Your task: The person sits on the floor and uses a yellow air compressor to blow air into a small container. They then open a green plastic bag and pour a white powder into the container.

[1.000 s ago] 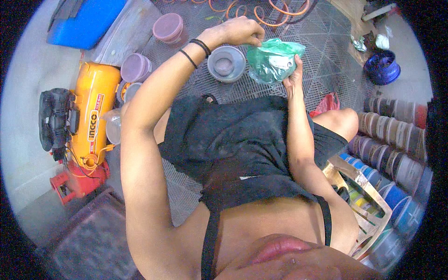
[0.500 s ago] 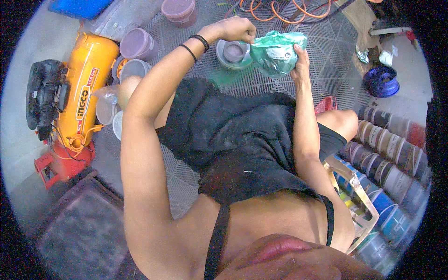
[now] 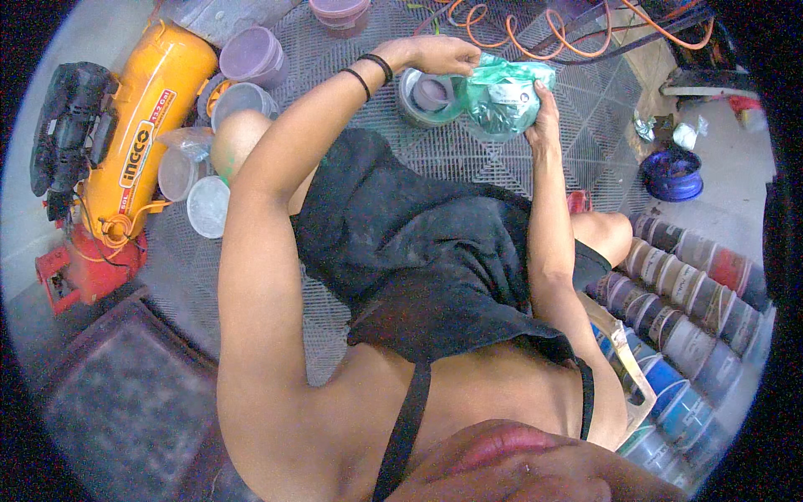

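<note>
A shiny green plastic bag [image 3: 499, 102] with a pale label hangs between my hands. My right hand [image 3: 545, 119] grips its right side, thumb over the front. At its upper left corner, my left hand [image 3: 447, 57] is closed with the fingertips pinching the edge. Just left of the bag, a clear plastic tub [image 3: 411, 109] stands on the floor, with a smaller greyish-purple cup [image 3: 431, 94] inside it. The bag partly overlaps the tub's right side. What the bag holds cannot be made out.
A yellow air compressor [image 3: 138, 134] stands at the left, near purple-lidded buckets [image 3: 251, 57] and clear tubs [image 3: 180, 173]. An orange coiled hose [image 3: 502, 40] lies at the back. To the right are a blue wheel rim [image 3: 672, 174] and rows of paint tubs [image 3: 682, 284].
The bag and both hands sit slightly farther right in the picture. The whole scene has shifted a little with my head. Both hands keep hold of the bag.
</note>
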Motion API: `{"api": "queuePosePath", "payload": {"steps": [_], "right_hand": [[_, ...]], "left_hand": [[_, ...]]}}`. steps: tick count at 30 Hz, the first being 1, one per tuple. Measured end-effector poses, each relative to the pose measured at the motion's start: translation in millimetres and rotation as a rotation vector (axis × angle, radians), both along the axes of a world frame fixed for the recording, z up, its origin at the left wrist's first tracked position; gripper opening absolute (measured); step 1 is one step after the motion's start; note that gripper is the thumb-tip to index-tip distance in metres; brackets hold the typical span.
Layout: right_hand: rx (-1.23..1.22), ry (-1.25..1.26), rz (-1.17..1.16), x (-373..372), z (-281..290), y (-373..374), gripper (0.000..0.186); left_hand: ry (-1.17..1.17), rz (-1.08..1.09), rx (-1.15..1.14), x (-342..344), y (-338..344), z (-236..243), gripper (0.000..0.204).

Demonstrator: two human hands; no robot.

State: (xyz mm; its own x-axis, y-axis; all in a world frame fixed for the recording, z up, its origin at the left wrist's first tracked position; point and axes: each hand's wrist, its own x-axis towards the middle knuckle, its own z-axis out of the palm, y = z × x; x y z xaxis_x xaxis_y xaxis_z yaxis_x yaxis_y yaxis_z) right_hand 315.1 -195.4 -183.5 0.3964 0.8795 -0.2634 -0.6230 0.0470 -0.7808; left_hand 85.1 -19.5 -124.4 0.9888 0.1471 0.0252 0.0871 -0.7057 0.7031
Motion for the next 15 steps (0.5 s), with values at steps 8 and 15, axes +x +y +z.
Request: {"api": "queuePosePath", "payload": {"steps": [8, 15], "right_hand": [[-0.076, -0.233, -0.091, -16, 25, 4, 0.039], [-0.121, -0.475, -0.053, -27, 57, 10, 0.041]], "left_hand": [[0.054, 0.069, 0.024, -13, 2, -2, 0.027], [0.058, 0.044, 0.090, -13, 15, -22, 0.028]]}}
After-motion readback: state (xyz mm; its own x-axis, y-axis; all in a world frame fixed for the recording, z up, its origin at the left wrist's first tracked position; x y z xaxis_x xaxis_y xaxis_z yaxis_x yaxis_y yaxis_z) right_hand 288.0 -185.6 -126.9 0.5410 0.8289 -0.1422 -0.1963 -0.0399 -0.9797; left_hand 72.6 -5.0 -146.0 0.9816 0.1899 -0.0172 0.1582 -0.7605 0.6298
